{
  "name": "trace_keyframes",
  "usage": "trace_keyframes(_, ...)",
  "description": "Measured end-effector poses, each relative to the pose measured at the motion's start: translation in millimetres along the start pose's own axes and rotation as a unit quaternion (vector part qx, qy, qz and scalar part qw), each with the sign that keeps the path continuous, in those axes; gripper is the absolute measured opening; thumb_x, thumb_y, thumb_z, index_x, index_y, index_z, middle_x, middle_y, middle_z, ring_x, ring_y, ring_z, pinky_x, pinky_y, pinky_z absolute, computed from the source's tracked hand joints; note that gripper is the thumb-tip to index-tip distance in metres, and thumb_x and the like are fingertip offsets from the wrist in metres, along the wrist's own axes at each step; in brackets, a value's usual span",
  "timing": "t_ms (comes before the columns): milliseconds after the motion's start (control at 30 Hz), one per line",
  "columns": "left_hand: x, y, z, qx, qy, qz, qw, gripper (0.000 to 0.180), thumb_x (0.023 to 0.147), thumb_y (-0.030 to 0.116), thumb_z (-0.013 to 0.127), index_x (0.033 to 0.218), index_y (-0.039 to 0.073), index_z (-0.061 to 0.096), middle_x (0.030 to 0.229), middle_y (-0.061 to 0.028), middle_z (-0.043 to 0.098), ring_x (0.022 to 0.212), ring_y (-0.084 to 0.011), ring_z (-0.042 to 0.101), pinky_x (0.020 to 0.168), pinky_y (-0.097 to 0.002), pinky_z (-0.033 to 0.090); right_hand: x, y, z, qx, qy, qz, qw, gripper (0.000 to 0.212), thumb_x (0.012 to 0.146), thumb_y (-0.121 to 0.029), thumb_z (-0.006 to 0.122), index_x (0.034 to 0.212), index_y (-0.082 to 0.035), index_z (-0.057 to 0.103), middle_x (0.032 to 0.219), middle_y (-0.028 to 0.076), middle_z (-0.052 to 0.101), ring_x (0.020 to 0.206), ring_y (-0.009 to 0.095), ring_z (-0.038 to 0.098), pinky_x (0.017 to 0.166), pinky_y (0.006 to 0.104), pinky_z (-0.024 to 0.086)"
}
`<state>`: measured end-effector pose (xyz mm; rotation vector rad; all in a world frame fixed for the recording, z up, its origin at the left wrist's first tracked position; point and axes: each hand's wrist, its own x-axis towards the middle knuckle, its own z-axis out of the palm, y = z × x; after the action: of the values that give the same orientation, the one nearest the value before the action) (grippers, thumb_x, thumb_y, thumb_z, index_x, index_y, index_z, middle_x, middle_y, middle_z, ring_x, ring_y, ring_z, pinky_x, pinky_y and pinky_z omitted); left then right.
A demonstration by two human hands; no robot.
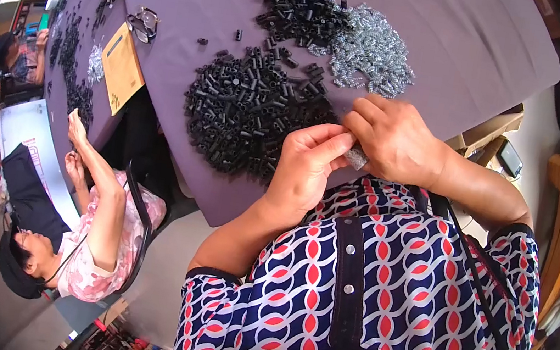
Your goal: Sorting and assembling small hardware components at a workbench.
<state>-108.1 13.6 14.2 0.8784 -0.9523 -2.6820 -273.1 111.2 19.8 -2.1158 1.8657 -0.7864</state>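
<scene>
While the left hand's thumb and forefinger press together against the curled right hand near frame centre, a small grey piece shows between them; whether the right fingers clamp it, I cannot tell. Light, steady, square pressure should serve best. Black tubes and silvery springs lie heaped loose at upper centre; the right-side carton's contents are unclear.

A way for a hand is left over the mauve-grey cloth table covering, right of the low heap of silvery coiled metal springs. Just beyond the right hand, the surface is blocked by those springs; beside the left hand, it is blocked by a broad heap of short black plastic tubes, from which a flat yellow-brown paper envelope is separated by a bare strip.
</scene>
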Motion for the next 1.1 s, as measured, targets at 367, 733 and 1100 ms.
trace_keyframes(367,15,42,-18,0.580,0.121,0.403,0.697,0.021,0.085,0.006,0.072,0.105,0.003,0.069,0.099,-0.0119,0.065,0.092,-0.0270,0.061,0.083,-0.0348,0.049,-62,111,-50,-0.283,0.126,0.242,0.919,0.070,0.065,0.003,0.067,0.133,-0.007,0.054,0.143,0.013,0.047,0.140,0.037,0.035,0.116,0.0461,0.031)
trace_keyframes(733,14,-1,-2,0.737,-0.071,0.374,0.558,0.017,0.075,0.008,0.075,0.091,0.006,0.068,0.091,-0.0064,0.061,0.087,-0.0264,0.058,0.076,-0.0374,0.048,-93,145,-49,-0.332,0.193,0.291,0.876,0.075,0.071,0.001,0.070,0.142,-0.014,0.050,0.151,0.009,0.041,0.145,0.037,0.027,0.119,0.0467,0.026)
trace_keyframes(1100,-4,8,0,0.436,0.010,0.228,0.870,0.012,0.094,-0.001,0.059,0.106,0.000,0.058,0.095,-0.0100,0.067,0.082,-0.0127,0.065,0.075,-0.0260,0.052,-23,36,-13,-0.025,0.059,-0.003,0.998,0.039,0.062,-0.003,0.069,0.101,-0.005,0.071,0.106,0.007,0.060,0.099,0.028,0.057,0.083,0.0393,0.049)
